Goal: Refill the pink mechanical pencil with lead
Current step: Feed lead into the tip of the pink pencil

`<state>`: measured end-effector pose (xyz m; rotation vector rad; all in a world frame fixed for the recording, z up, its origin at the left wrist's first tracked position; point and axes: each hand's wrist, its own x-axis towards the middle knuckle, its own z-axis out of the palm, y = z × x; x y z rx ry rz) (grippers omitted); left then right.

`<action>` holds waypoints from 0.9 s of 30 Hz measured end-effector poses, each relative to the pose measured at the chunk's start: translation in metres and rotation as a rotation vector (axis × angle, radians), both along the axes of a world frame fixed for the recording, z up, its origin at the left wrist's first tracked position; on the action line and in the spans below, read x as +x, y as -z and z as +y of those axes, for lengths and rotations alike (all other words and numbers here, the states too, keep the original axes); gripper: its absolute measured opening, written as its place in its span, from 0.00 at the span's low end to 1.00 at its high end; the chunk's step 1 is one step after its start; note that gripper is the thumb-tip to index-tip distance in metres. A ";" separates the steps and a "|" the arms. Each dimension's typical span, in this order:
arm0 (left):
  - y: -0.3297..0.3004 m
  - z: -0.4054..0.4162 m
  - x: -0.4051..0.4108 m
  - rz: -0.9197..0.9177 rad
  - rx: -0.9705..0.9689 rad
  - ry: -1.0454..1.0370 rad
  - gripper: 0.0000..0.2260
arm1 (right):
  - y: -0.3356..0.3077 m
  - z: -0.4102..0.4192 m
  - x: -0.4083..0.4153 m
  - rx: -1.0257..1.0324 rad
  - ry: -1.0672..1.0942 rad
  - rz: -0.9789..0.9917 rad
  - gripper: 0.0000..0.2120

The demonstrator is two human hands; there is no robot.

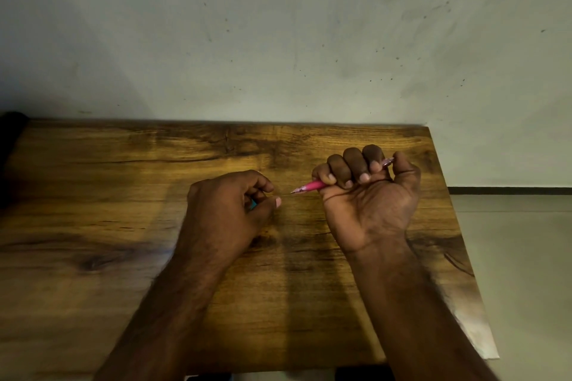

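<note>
My right hand (pixel 368 195) is closed in a fist around the pink mechanical pencil (pixel 311 186), palm turned up. The pencil's tip points left toward my other hand and its rear end pokes out by my thumb. My left hand (pixel 229 204) is curled just left of the tip, thumb and forefinger pinched together. A small teal object (pixel 253 204) shows inside that hand; most of it is hidden. I cannot make out a lead between the pinched fingers. Both hands hover over the wooden table (pixel 123 195).
The table's far edge meets a stained pale wall (pixel 278 40). Its right edge (pixel 455 226) drops off to a light floor. A dark shape (pixel 9 145) sits at the far left corner.
</note>
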<state>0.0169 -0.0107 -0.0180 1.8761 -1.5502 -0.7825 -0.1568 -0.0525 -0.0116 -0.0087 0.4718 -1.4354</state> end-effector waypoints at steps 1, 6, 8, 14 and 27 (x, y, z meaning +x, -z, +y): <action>0.000 0.000 0.000 0.003 0.002 -0.001 0.07 | 0.000 0.000 0.000 0.000 0.000 -0.006 0.21; 0.000 0.000 0.000 0.004 0.007 0.000 0.07 | 0.000 0.000 0.000 0.000 -0.007 0.010 0.21; 0.000 0.000 0.000 0.004 0.008 0.001 0.08 | 0.001 0.000 0.000 -0.002 -0.011 0.002 0.22; 0.001 0.000 0.000 0.009 0.008 0.003 0.07 | 0.001 0.000 0.000 -0.007 0.001 0.012 0.21; 0.003 -0.001 0.000 0.009 -0.006 0.009 0.07 | 0.000 0.001 0.000 -0.002 0.000 0.005 0.21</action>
